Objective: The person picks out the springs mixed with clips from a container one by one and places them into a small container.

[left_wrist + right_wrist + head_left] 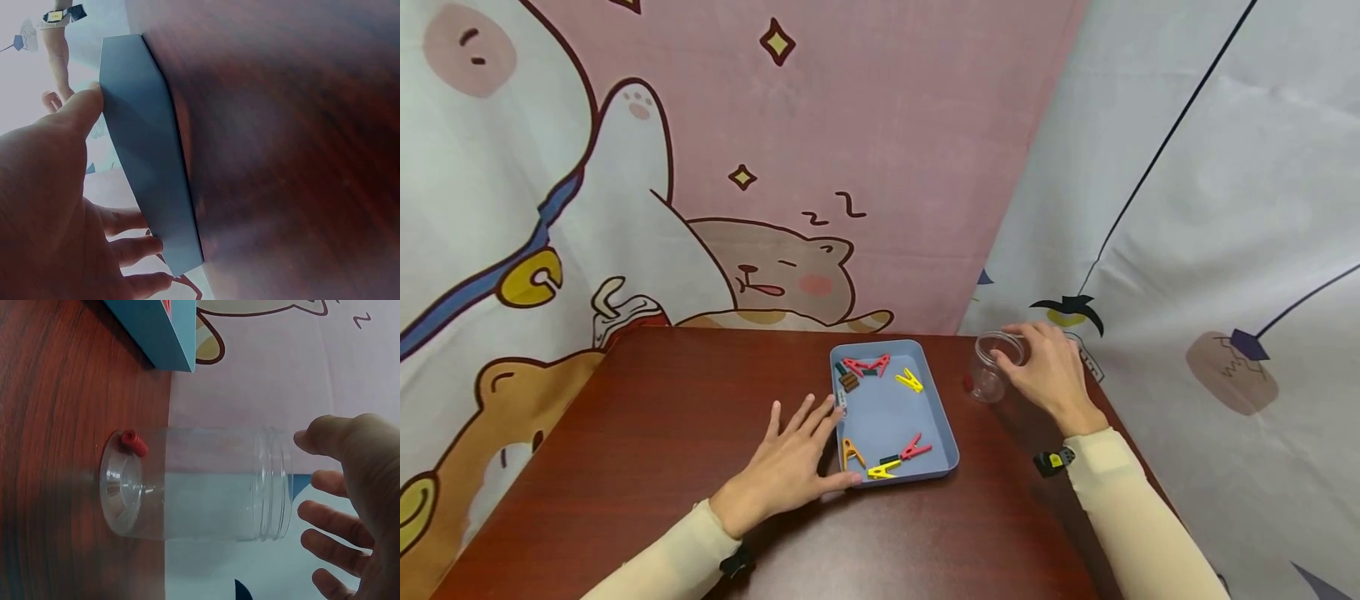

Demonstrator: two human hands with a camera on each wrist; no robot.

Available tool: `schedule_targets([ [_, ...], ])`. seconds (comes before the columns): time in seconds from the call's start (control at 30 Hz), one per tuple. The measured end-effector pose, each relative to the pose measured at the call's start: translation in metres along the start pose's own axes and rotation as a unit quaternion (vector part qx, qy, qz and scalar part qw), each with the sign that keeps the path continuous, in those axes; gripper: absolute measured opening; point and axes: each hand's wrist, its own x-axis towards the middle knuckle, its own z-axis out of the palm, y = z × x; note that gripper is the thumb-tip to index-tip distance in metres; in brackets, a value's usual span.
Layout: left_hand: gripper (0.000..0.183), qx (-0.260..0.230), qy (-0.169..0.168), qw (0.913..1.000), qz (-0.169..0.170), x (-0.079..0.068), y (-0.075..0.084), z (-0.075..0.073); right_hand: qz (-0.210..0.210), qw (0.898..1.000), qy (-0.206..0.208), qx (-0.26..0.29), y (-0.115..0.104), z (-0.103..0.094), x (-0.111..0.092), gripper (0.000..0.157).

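Note:
My left hand rests with spread fingers at the left side of a blue-grey tray, thumb on its near left corner. In the tray lie red clips, yellow clips, an orange clip, a brown block and small dark pieces. To the right of the tray, a clear lidless jar stands upright on the table. A small ridged red piece shows at the jar's bottom. My right hand is at the jar's mouth, fingers loosely spread and apart from the rim in the right wrist view.
The tray and jar stand on a dark red-brown wooden table. Cartoon-printed cloth hangs behind the table's far edge and along its right side.

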Motion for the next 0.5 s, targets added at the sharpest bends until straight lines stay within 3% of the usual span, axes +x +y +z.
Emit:
schedule_targets([
  [0.3, 0.113, -0.008, 0.004, 1.0000, 0.003, -0.001, -0.002, 0.002, -0.055, 0.998, 0.018, -0.004, -0.021, -0.003, -0.004, 0.040],
  [0.5, 0.113, -0.007, 0.001, 1.0000, 0.004, -0.001, -0.002, 0.002, -0.080, 0.997, -0.022, 0.009, -0.037, -0.004, -0.011, 0.041],
])
